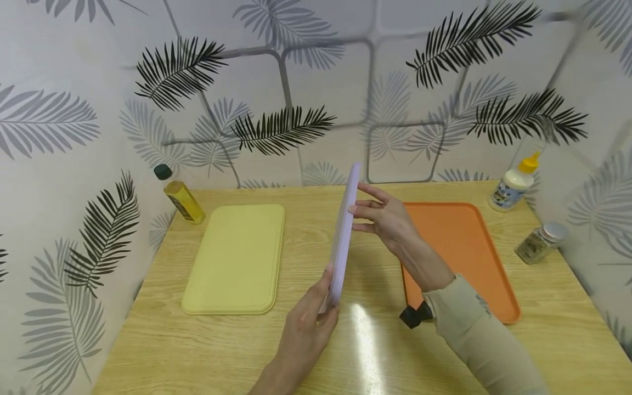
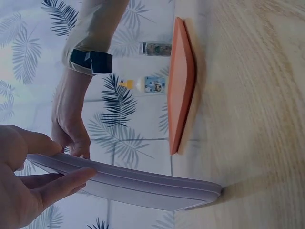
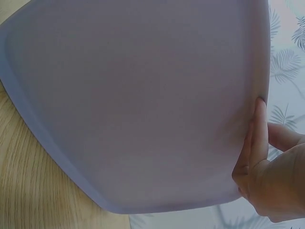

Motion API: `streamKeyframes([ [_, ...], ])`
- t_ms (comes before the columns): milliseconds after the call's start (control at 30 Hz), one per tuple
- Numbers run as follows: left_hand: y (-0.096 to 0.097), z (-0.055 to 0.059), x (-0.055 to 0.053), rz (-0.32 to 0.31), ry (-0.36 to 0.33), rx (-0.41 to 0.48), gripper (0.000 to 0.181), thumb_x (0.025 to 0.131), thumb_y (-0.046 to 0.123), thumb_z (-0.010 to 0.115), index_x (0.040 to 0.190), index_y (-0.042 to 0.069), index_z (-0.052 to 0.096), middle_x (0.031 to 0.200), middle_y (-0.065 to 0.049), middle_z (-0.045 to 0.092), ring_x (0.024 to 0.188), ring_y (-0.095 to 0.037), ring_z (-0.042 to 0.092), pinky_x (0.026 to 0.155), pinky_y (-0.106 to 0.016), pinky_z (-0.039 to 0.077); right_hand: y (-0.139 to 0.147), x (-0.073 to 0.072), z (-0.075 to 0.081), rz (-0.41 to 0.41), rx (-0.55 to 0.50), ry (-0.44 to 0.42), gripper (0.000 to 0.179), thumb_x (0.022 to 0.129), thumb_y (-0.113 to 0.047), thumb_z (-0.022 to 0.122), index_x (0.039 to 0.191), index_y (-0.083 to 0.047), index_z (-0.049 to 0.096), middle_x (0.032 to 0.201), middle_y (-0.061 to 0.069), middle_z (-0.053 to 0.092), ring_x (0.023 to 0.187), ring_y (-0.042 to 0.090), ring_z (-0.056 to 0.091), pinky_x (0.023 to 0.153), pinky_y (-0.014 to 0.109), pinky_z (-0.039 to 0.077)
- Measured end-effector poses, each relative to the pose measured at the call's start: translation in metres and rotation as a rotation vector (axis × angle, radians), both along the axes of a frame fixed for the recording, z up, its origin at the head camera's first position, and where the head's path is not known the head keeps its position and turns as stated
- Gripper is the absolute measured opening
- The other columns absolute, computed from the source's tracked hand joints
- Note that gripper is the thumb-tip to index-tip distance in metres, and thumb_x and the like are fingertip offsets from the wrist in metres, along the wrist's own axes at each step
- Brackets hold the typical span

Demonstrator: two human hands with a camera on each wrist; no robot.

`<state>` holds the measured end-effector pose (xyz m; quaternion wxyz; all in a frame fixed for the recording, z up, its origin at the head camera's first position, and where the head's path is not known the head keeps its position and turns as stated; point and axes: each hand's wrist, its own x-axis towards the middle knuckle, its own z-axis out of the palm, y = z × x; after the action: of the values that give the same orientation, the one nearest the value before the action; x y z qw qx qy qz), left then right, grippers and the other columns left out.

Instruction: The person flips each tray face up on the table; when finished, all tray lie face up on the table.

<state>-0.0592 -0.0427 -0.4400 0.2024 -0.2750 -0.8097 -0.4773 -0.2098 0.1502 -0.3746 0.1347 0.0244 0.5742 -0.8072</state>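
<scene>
A shallow lilac tray (image 1: pixel 340 247) stands tilted up on its edge between both hands, over the middle of the wooden table (image 1: pixel 237 351). Its near lower end is in the grip of my left hand (image 1: pixel 308 318), thumb and fingers on opposite sides, as the left wrist view also shows. My right hand (image 1: pixel 387 219) pinches the rim farther along, its fingers lying against the inner face seen in the right wrist view. From the left wrist view, one corner of the tray (image 2: pixel 209 188) is at or just above the tabletop; I cannot tell which.
At the left lies a yellow tray (image 1: pixel 234 263), with an oil bottle (image 1: pixel 185 200) behind it. An orange tray (image 1: pixel 456 241) lies at the right, partly under my right forearm. Beyond it stand a glue bottle (image 1: pixel 511 189) and a lidded glass jar (image 1: pixel 535 245). Patterned wallpaper closes off the back.
</scene>
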Motion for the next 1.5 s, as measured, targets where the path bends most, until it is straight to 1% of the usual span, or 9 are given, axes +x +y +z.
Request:
streamKeyframes([
  [267, 0.004, 0.009, -0.002, 0.032, 0.144, 0.03, 0.063, 0.076, -0.018, 0.067, 0.135, 0.001, 0.052, 0.12, -0.021, 0.062, 0.091, -0.03, 0.069, 0.066, -0.01, 0.052, -0.005, -0.002, 0.001, -0.009, -0.002, 0.006, 0.065, 0.086, 0.005, 0.068, 0.144, -0.014, 0.044, 0.102, 0.01, 0.06, 0.088, 0.022, 0.067, 0.077, 0.037, 0.058],
  [433, 0.005, 0.011, -0.004, 0.051, 0.236, 0.043, 0.053, 0.079, -0.014, 0.065, 0.131, -0.004, 0.055, 0.115, -0.024, 0.063, 0.087, -0.029, 0.07, 0.067, -0.011, 0.052, -0.008, -0.004, 0.0, -0.009, 0.009, 0.008, 0.064, 0.087, 0.004, 0.067, 0.144, -0.014, 0.044, 0.102, 0.01, 0.059, 0.088, 0.022, 0.067, 0.077, 0.037, 0.058],
  [700, 0.003, 0.012, -0.004, 0.099, 0.275, 0.036, 0.05, 0.079, -0.016, 0.064, 0.128, -0.008, 0.055, 0.112, -0.025, 0.063, 0.085, -0.031, 0.07, 0.067, -0.013, 0.053, -0.013, -0.003, -0.002, 0.011, 0.061, 0.077, 0.056, 0.092, -0.002, 0.062, 0.144, -0.01, 0.043, 0.103, 0.011, 0.058, 0.089, 0.021, 0.065, 0.079, 0.039, 0.058],
  [800, 0.001, 0.012, -0.003, 0.126, 0.257, 0.037, 0.047, 0.079, -0.015, 0.066, 0.125, -0.009, 0.056, 0.112, -0.025, 0.062, 0.087, -0.034, 0.069, 0.067, -0.014, 0.054, -0.013, -0.003, -0.019, 0.018, 0.141, 0.09, 0.046, 0.099, -0.017, 0.055, 0.143, -0.008, 0.043, 0.111, 0.019, 0.059, 0.093, 0.025, 0.065, 0.08, 0.041, 0.057],
  [900, -0.001, 0.013, -0.003, 0.143, 0.243, 0.049, 0.046, 0.079, -0.015, 0.066, 0.124, -0.009, 0.057, 0.112, -0.026, 0.062, 0.088, -0.036, 0.069, 0.067, -0.014, 0.054, -0.012, -0.003, -0.053, 0.043, 0.289, 0.056, 0.049, 0.102, -0.028, 0.048, 0.144, -0.003, 0.04, 0.123, 0.026, 0.056, 0.106, 0.034, 0.062, 0.086, 0.043, 0.055],
  [1000, -0.003, 0.013, -0.003, 0.152, 0.229, 0.06, 0.048, 0.077, -0.017, 0.067, 0.123, -0.009, 0.058, 0.112, -0.025, 0.062, 0.088, -0.037, 0.069, 0.066, -0.014, 0.054, -0.013, 0.003, -0.09, 0.088, 0.442, -0.013, 0.053, 0.102, -0.026, 0.048, 0.145, 0.003, 0.035, 0.131, 0.028, 0.052, 0.117, 0.041, 0.054, 0.091, 0.046, 0.053],
  [1100, -0.006, 0.013, -0.005, 0.166, 0.223, 0.064, 0.053, 0.073, -0.021, 0.068, 0.123, -0.01, 0.057, 0.112, -0.026, 0.062, 0.089, -0.038, 0.068, 0.066, -0.015, 0.054, -0.014, 0.01, -0.112, 0.114, 0.541, -0.056, 0.054, 0.101, -0.022, 0.049, 0.145, 0.005, 0.033, 0.135, 0.028, 0.049, 0.119, 0.04, 0.052, 0.09, 0.045, 0.052],
  [1300, -0.013, 0.013, -0.006, 0.221, 0.213, 0.085, 0.053, 0.071, -0.022, 0.069, 0.122, -0.009, 0.058, 0.11, -0.024, 0.064, 0.091, -0.037, 0.068, 0.062, -0.016, 0.055, -0.019, 0.019, -0.122, 0.123, 0.528, -0.065, 0.055, 0.1, -0.017, 0.049, 0.147, 0.004, 0.03, 0.142, 0.026, 0.044, 0.124, 0.038, 0.048, 0.095, 0.047, 0.049],
  [1500, -0.018, 0.013, -0.005, 0.247, 0.115, 0.152, 0.046, 0.077, -0.019, 0.067, 0.121, -0.008, 0.059, 0.112, -0.02, 0.064, 0.094, -0.033, 0.067, 0.058, -0.017, 0.055, -0.02, 0.024, -0.121, 0.126, 0.507, -0.068, 0.055, 0.1, -0.013, 0.049, 0.147, 0.006, 0.028, 0.143, 0.028, 0.042, 0.126, 0.04, 0.046, 0.096, 0.049, 0.048],
])
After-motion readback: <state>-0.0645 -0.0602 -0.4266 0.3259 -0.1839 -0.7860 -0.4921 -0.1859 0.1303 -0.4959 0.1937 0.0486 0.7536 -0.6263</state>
